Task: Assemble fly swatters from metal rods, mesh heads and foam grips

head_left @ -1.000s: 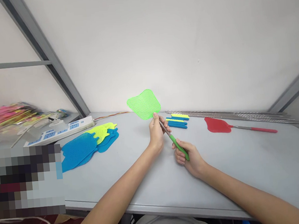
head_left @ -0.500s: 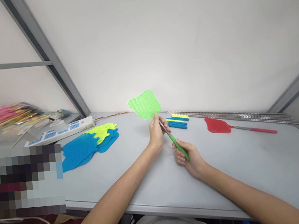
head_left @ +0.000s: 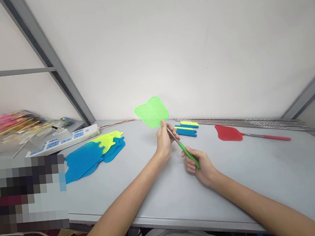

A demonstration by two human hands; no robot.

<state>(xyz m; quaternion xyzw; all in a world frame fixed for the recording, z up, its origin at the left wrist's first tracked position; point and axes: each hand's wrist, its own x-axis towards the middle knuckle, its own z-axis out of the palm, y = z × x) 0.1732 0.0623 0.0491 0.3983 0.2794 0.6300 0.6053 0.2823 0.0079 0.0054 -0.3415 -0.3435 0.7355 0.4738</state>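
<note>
A green fly swatter (head_left: 153, 112) is held above the table in both hands, its mesh head tilted up toward the wall. My left hand (head_left: 165, 139) is closed around the place where the head meets the metal rod, so that joint is hidden. Lower down, my right hand (head_left: 198, 164) wraps the green handle (head_left: 189, 154). Bare metal shows between the two hands. Just behind the left hand lie several blue and yellow handles (head_left: 186, 131). To the right, a red fly swatter (head_left: 229, 132) with a red handle rests on the table.
Blue mesh swatter heads (head_left: 85, 157) and yellow ones (head_left: 107, 140) are piled on the left. Behind them is a white power strip (head_left: 65, 140). Long metal rods (head_left: 240, 123) lie along the wall. Bagged colourful items (head_left: 11, 125) sit far left. The table's front edge (head_left: 194, 221) is near me.
Both hands keep their hold on the green fly swatter, with barely any movement. The whole view has shifted very slightly.
</note>
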